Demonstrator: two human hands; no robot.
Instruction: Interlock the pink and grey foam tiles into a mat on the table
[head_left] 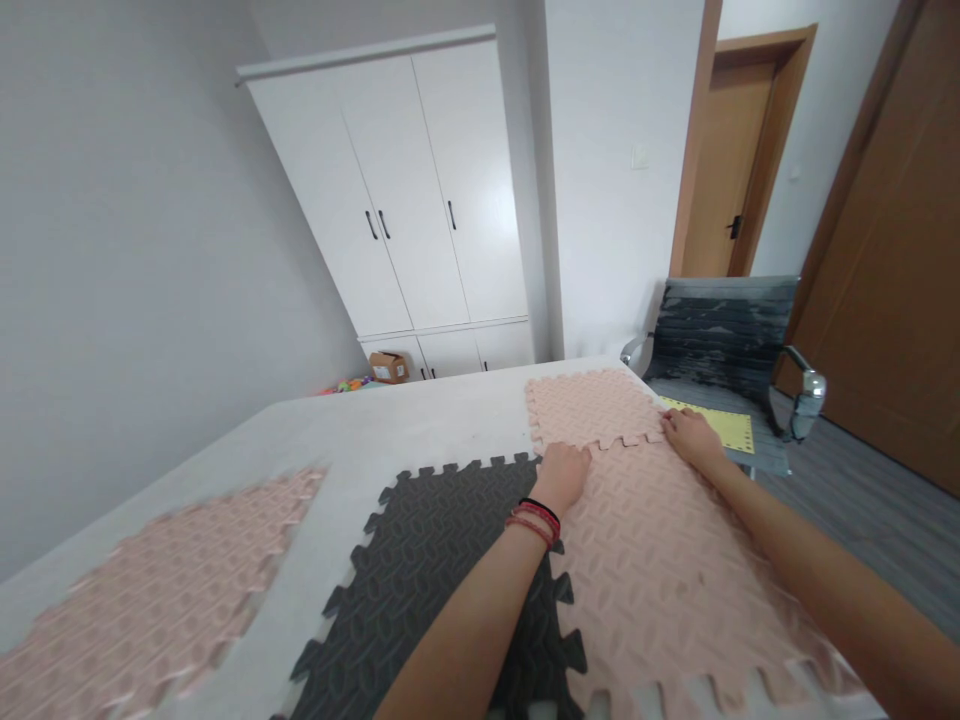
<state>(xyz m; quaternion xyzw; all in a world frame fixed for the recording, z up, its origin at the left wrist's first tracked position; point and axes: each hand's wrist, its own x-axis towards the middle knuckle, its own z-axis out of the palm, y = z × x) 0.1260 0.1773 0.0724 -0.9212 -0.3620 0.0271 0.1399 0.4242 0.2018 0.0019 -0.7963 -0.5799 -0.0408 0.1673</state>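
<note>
My left hand, with a black and a red band at the wrist, is at the far left corner of the near pink foam mat, its fingers together on the mat's edge. At the same mat's far right corner, my right hand has its fingers closed on the edge. Between the hands, the toothed edge meets a farther pink mat, with small gaps showing along the seam. A dark grey foam mat lies under my left forearm, beside the near pink mat.
Another pink mat lies separately at the left of the white table. A dark chair with a yellow sheet on its seat stands beyond the right edge. A white wardrobe and a cardboard box are behind the table.
</note>
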